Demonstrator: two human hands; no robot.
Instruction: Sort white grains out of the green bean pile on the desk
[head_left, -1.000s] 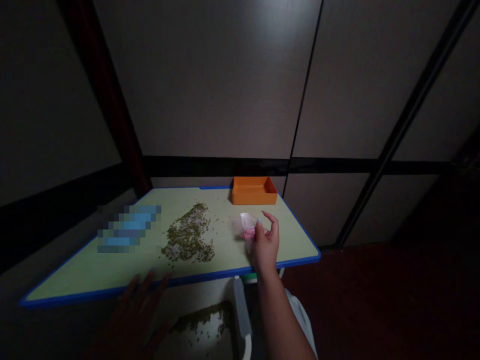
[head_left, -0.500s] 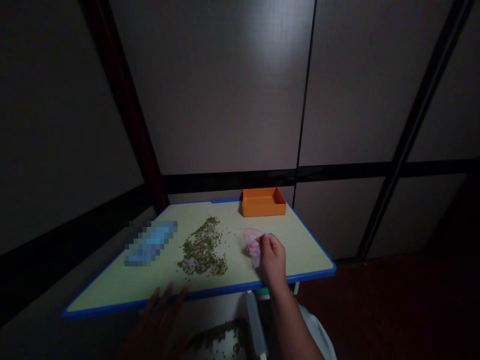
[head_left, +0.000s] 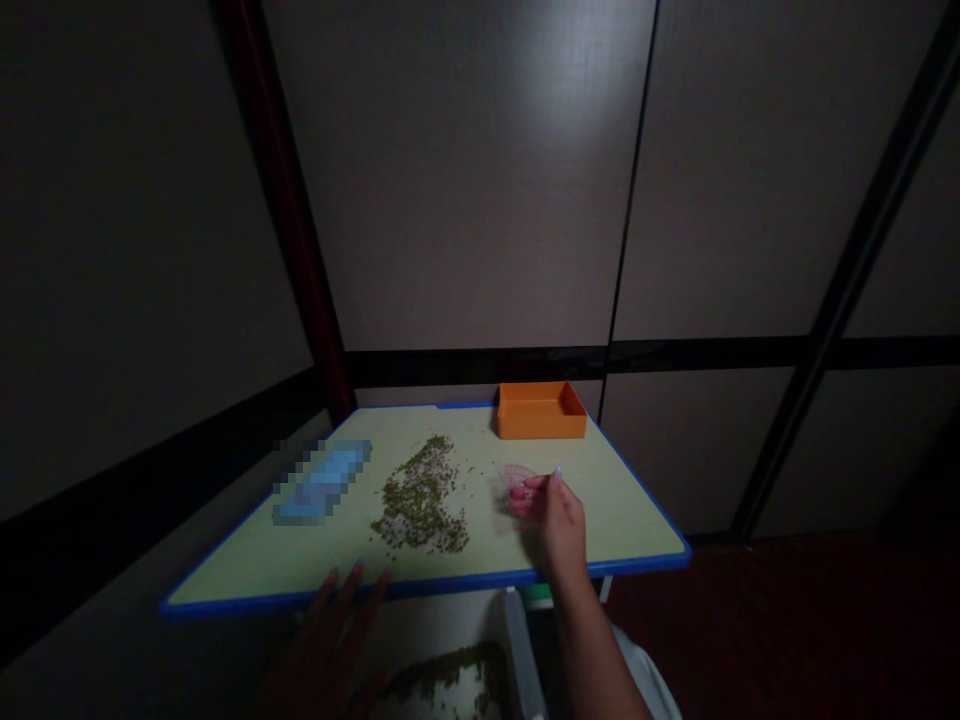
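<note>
My right hand [head_left: 564,520] is closed on a clear, pinkish protractor [head_left: 517,474], held over the right half of the table [head_left: 570,462]. Part of the protractor is hidden behind my fingers. To its left, small green beans [head_left: 421,500] lie in a loose, spread-out patch on the tabletop, with a few strays around it. My left hand [head_left: 337,630] is at the table's front edge, dark, with its fingers stretched out and apart; it holds nothing that I can see.
An orange open box [head_left: 541,425] stands at the table's back right. A blurred-out blue item [head_left: 324,485] lies on the left. Below the front edge, a dark-rimmed tray [head_left: 499,665] has similar green bits in it. A panelled wall [head_left: 465,200] rises behind.
The whole view has shifted, so the table appears farther right. The protractor has turned in my right hand, and less of it shows. My left hand remains spread at the front edge.
</note>
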